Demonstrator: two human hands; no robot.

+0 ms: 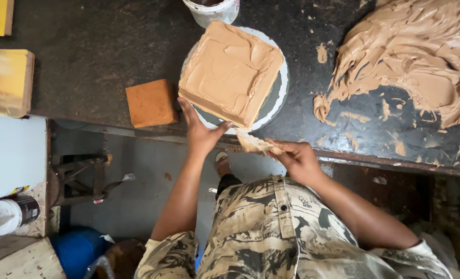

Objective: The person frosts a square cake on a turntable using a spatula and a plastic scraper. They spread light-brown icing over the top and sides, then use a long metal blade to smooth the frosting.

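Two hands work at the square frosted cake (230, 72) on its round turntable (277, 98): the left hand (200, 132) spread flat against the cake's near side, the right hand (297, 157) pinching a frosting-smeared scraper (255, 143) just below the cake. Pressing too hard could dent the frosting.

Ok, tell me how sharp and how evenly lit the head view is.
Head view: the square frosted cake and the frosting heap are sharp and softly lit with no harsh glare; the yellow blocks at the left edge look smeared; the floor under the counter is dim; the left hand casts hardly any shadow.
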